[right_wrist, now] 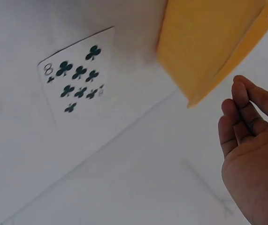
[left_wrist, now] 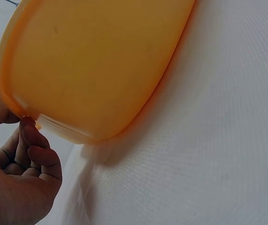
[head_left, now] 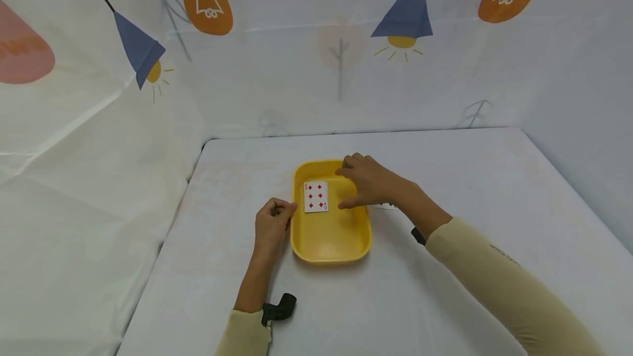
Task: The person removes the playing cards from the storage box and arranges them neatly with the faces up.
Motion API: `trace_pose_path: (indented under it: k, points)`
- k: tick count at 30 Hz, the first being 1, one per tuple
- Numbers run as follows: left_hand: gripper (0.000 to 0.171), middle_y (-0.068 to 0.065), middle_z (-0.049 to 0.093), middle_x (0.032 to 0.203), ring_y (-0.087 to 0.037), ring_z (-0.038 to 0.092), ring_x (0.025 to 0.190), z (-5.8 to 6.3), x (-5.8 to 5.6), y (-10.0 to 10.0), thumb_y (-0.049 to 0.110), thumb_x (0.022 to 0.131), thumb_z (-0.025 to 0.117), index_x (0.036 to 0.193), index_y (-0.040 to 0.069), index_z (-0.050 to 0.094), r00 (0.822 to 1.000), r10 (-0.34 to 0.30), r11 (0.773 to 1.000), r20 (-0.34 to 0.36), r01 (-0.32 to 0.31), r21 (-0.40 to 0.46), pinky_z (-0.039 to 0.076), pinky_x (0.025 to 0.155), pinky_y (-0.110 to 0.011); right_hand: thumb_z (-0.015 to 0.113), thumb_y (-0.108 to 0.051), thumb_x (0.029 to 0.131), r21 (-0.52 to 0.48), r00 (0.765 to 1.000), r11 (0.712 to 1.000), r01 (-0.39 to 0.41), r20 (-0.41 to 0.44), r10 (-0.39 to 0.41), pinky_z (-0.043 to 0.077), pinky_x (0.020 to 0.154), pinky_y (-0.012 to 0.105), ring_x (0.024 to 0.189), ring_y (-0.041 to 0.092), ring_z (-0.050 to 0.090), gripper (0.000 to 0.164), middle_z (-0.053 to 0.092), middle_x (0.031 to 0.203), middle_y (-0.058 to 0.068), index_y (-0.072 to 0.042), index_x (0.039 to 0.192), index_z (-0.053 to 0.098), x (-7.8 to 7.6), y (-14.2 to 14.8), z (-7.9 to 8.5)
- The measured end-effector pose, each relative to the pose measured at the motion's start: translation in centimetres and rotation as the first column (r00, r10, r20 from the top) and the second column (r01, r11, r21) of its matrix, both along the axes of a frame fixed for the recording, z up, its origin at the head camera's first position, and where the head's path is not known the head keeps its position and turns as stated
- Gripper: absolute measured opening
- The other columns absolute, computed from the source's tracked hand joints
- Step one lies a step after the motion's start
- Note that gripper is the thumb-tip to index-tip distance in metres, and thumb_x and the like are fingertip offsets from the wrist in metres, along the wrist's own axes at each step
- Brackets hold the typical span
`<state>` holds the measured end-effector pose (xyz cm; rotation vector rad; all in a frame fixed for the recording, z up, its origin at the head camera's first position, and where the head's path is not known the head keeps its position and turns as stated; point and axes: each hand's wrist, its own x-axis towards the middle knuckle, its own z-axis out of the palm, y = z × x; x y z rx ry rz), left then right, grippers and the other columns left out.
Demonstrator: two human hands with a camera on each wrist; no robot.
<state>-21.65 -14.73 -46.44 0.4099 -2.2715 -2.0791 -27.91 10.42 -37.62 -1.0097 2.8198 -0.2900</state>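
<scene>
Nearest, the left hand pinches the yellow tray, where the six of diamonds lies, while the right hand, relaxed and empty, mostly hides the eight of clubs on the surface from the head view.

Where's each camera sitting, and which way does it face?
Head: on the head, facing forward and down at the yellow tray; left hand and right hand show.
Left wrist: worn there, facing the tray; left hand shows.
Right wrist: worn there, facing the eight of clubs; right hand shows.
Head and left wrist share the tray.
</scene>
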Motion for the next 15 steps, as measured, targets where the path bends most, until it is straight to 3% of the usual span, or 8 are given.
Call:
trace_pose_path:
  k: [6, 15]
  points:
    - [0.022, -0.005, 0.056, 0.078, -0.015, 0.051, 0.067, 0.0, 0.0, -0.1, 0.023, 0.09, 0.076, 0.093, 0.004, 0.064, 1.0, -0.003, 1.0, -0.006, 0.003, 0.014, 0.044, 0.058, -0.023, 0.079, -0.056, 0.079, 0.054, 0.999, 0.998, -0.045, 0.018, 0.044, 0.036, 0.102, 0.043, 0.113, 0.027, 0.044, 0.08, 0.052, 0.124, 0.011, -0.003, 0.135, 0.06, -1.2, -2.9, -1.7]
    - [0.02, -0.005, 0.056, 0.077, -0.015, 0.05, 0.066, 0.0, 0.0, 0.0, 0.021, 0.089, 0.076, 0.092, 0.005, 0.064, 1.0, -0.001, 1.0, -0.015, 0.001, 0.017, 0.044, 0.057, -0.022, 0.08, -0.063, 0.073, 0.175, 0.998, 0.984, 0.035, 0.05, -0.044, 0.028, 0.113, 0.043, 0.12, 0.027, 0.043, 0.082, 0.05, 0.126, 0.009, -0.007, 0.131, 0.061, -2.7, -5.1, -3.6]
